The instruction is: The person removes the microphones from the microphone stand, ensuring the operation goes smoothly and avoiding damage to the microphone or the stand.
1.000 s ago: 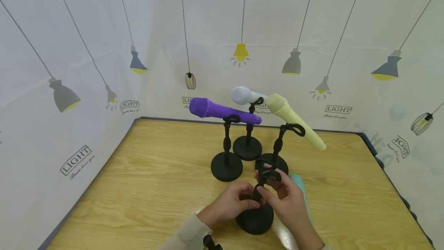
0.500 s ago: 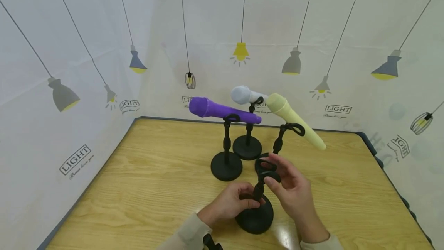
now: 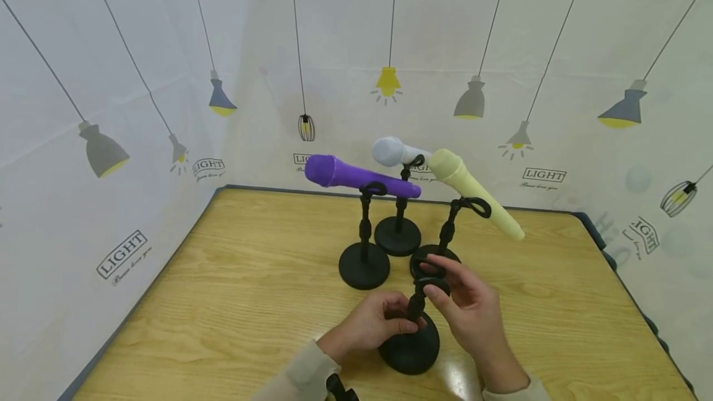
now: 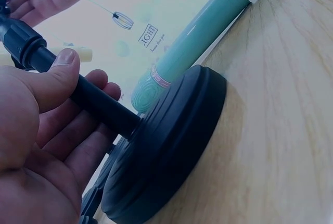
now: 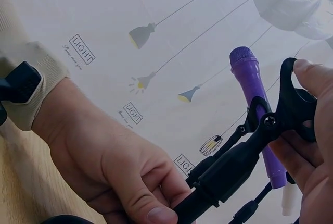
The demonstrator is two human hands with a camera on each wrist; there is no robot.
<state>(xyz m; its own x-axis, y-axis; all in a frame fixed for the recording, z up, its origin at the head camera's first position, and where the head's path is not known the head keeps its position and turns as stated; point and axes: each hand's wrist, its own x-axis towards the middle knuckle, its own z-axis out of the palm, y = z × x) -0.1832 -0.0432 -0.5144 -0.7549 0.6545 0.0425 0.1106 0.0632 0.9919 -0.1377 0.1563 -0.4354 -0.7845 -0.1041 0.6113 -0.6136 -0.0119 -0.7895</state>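
A black desktop microphone stand with a round base (image 3: 409, 346) stands at the front of the wooden table. My left hand (image 3: 370, 323) holds its pole (image 4: 106, 107) low down, thumb on one side and fingers on the other. Up at the top, my right hand (image 3: 476, 314) pinches the stand's looped clip (image 5: 296, 101) between thumb and fingers. No microphone sits in this clip. A teal microphone (image 4: 195, 39) lies on the table just beyond the base in the left wrist view; in the head view my right hand hides it.
Behind the hands are three more black stands bearing a purple microphone (image 3: 362, 178), a white microphone (image 3: 390, 151) and a yellow microphone (image 3: 481, 194). The yellow one's base is close behind my right fingers. A lamp-printed curtain (image 3: 334, 36) closes off the table's back and sides.
My right hand has shifted from the joint under the clip up to the clip's right side, and its forearm now covers the teal microphone in the head view. My left hand stays put.
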